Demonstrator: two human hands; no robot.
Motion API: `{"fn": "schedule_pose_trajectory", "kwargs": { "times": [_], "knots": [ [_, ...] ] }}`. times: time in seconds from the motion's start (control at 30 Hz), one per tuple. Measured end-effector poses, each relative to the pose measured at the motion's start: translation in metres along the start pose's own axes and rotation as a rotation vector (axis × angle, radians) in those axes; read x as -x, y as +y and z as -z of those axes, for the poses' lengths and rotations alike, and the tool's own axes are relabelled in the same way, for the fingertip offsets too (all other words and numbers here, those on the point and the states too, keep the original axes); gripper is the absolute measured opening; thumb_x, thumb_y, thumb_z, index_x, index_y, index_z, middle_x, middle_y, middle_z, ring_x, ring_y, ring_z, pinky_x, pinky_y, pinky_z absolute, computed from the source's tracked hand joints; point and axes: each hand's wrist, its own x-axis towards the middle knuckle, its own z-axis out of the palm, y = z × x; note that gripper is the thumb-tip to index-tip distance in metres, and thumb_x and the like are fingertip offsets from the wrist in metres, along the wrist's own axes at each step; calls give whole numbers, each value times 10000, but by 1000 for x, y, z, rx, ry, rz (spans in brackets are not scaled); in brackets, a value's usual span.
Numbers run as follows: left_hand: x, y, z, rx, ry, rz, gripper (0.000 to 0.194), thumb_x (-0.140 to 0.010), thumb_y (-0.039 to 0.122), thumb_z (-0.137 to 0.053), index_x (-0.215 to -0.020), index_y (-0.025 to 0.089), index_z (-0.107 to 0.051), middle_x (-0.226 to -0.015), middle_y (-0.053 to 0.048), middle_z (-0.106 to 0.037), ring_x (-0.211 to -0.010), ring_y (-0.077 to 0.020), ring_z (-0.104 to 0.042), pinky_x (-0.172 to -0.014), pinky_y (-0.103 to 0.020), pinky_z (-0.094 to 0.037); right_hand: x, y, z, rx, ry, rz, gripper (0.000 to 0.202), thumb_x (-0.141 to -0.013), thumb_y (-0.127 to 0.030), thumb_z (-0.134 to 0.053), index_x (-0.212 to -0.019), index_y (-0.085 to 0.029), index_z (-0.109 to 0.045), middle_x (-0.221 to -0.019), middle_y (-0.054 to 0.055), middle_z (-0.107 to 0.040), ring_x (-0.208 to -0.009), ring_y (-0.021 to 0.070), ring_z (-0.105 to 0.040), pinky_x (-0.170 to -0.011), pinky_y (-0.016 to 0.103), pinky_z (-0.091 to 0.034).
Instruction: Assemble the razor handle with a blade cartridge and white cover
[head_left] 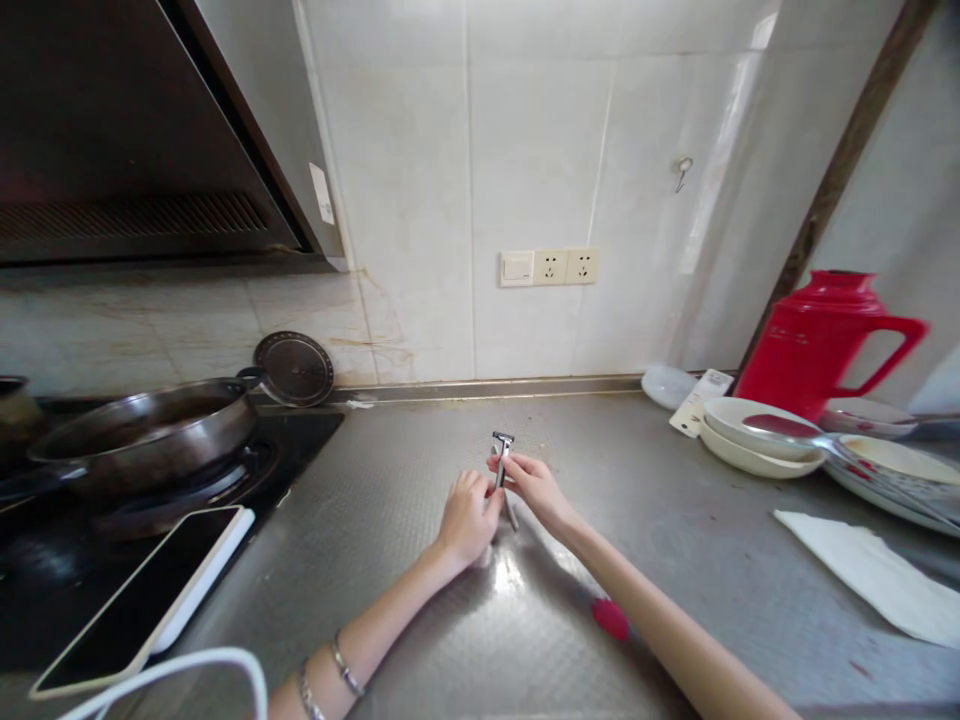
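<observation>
Fingers (501, 478) of both hands pinch a metal peeler (503, 462) upright over the bench (675, 560); it seems mid-inspection, so any next turn needs a firm grip.

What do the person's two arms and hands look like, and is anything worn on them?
Both forearms are bare, with no sleeves in view. The left wrist carries two thin silver-coloured bracelets. The left hand and the right hand wear no gloves; whether there are rings is too small to tell.
</observation>
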Motion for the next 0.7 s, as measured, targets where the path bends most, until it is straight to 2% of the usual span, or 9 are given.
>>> {"fn": "schedule_pose_trajectory", "kwargs": {
  "times": [0.17, 0.27, 0.33, 0.4, 0.5, 0.57, 0.7],
  "knots": [
    [-6, -5, 6, 49, 77, 43, 260, -862, 371, -401, -729, 208, -553, -827, -45, -600, -872, -194, -537, -803, -327, -367, 2, -10, 9, 87, 61, 37, 433, -656, -577, -636, -782, -164, -668, -799, 67, -686, -857, 216, -621, -774, 333, -470],
    [-25, -13, 12, 264, 145, 137, 294, -858, 370, -365, -694, 196, -535, -778, -38, -597, -811, -174, -551, -772, -298, -389, 8, -17, 10, 74, 73, -14, 409, -684, -565, -613, -802, -173, -625, -679, 34, -660, -726, 186, -630, -676, 302, -479],
    [-43, -16, 15, 510, 143, 275, 252, -826, 335, -383, -679, 187, -523, -730, -33, -597, -776, -168, -568, -736, -281, -411, 12, -18, 8, -10, 50, -79, 388, -706, -552, -595, -849, -191, -580, -640, 0, -632, -610, 154, -612, -587, 284, -482],
    [-61, -17, 16, 851, 60, 507, 230, -817, 315, -373, -722, 174, -527, -737, -42, -610, -744, -164, -595, -677, -270, -434, 15, -16, 4, -101, 37, -130, 378, -707, -546, -591, -872, -210, -538, -598, -40, -587, -486, 120, -560, -489, 261, -464],
    [-79, -13, 9, 1322, -196, 808, 293, -848, 335, -313, -806, 144, -531, -778, -84, -633, -729, -176, -628, -665, -282, -467, 18, -10, -3, -209, 43, -129, 369, -691, -546, -606, -811, -218, -487, -519, -88, -493, -352, 67, -417, -363, 204, -374],
    [-85, -11, 0, 1487, -293, 879, 327, -860, 340, -299, -842, 118, -538, -776, -108, -636, -713, -182, -634, -671, -292, -482, 20, -6, -8, -266, 54, -134, 383, -691, -565, -598, -752, -216, -453, -476, -98, -447, -314, 45, -325, -312, 173, -278],
    [-88, -9, -23, 1654, -377, 849, 383, -865, 359, -307, -963, 69, -538, -867, -165, -643, -780, -217, -643, -681, -316, -495, 24, -4, -13, -259, 111, -232, 427, -726, -619, -514, -676, -201, -440, -396, -82, -409, -287, 34, -244, -296, 158, -153]
  ]
}}
